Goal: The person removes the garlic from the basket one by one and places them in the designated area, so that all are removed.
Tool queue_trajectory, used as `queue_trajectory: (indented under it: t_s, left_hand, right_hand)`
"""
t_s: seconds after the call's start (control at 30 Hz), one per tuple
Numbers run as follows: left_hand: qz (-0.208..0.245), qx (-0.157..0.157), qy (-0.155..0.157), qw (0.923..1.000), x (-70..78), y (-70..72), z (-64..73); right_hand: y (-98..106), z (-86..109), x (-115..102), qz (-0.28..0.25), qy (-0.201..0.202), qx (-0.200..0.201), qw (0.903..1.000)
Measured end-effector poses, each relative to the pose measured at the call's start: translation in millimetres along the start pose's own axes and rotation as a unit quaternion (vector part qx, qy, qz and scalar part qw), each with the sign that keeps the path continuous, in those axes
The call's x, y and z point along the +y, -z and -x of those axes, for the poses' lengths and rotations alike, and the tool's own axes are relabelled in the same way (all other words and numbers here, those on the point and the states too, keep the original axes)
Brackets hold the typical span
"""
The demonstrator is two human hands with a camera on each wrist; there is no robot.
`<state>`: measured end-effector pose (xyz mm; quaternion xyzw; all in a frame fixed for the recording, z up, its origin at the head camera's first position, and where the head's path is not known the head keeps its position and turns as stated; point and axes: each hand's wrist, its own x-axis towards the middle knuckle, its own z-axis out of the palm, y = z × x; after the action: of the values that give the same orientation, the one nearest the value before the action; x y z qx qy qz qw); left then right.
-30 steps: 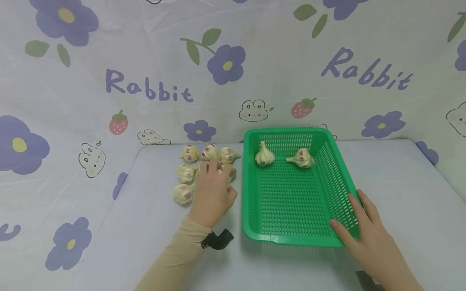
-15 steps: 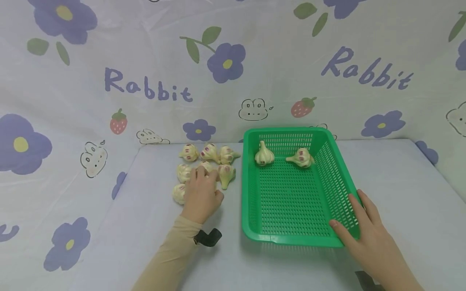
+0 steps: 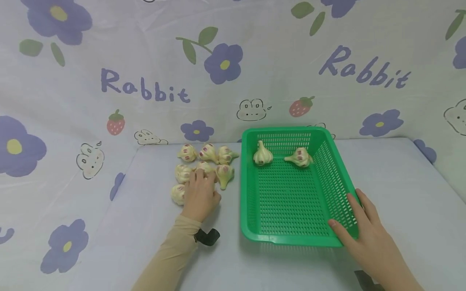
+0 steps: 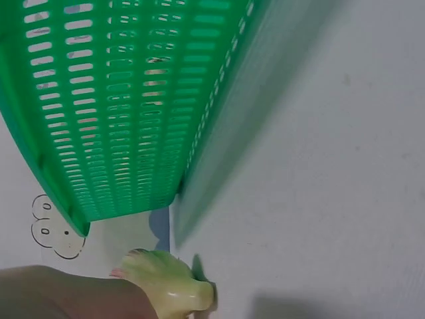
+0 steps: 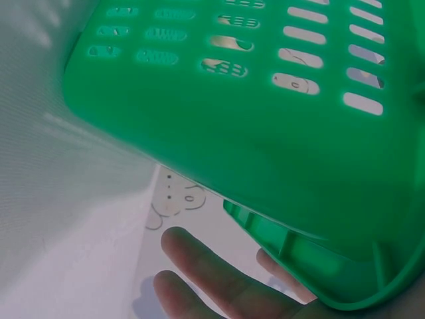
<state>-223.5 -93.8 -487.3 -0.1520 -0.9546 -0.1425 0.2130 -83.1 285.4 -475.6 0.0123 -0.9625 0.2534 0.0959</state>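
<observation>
Several garlic bulbs point(image 3: 224, 176) lie in rough rows on the table, left of a green plastic basket point(image 3: 255, 238). My left hand point(image 3: 200, 196) reaches down among the front ones with fingers bent; its fingertips are at the front of a middle bulb point(image 3: 205, 166). Whatever lies under the palm is hidden, and I cannot tell whether it grips a bulb. In the left wrist view part of the hand point(image 4: 73, 292) overlaps a garlic bulb point(image 4: 172, 292). My right hand point(image 3: 375, 238) holds the basket's near right corner, thumb over the rim and some fingers along the outside.
Inside the basket, toward its back, lie two garlic bulbs, one standing stem up point(image 3: 263, 154) and one on its side point(image 3: 300, 157). A patterned cloth point(image 3: 145, 52) hangs behind the white table point(image 3: 386, 173).
My left hand has shifted left and slightly toward me, uncovering the bulb nearest the basket, then stayed nearly still. The right hand and the basket have kept their place.
</observation>
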Motion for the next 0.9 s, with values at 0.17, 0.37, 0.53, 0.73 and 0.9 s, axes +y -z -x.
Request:
queue_trajectory:
  t_s: [0.17,0.37,0.53,0.73,0.9]
  left_hand:
    - [-0.009,-0.007,0.002,0.9999,-3.7,-7.9,0.5]
    - [-0.012,-0.007,0.002,0.9999,-7.0,-15.3,1.1]
    - [-0.019,-0.011,0.003,0.9998,-8.4,-19.0,2.5]
    - [-0.018,-0.013,0.003,0.9998,-12.8,-24.9,3.7]
    - [-0.024,-0.014,0.005,0.9996,-14.0,-26.7,4.5]
  right_hand:
    - [0,0.1,1,0.0,0.0,0.002,1.0]
    - [-1,0.5,1,0.002,-0.001,0.003,1.0]
    - [-2,0.6,1,-0.002,0.0,0.003,1.0]
    - [-3,1.0,2,-0.004,0.003,0.008,1.0]
    - [-4,1.0,2,-0.006,0.006,0.014,0.9999]
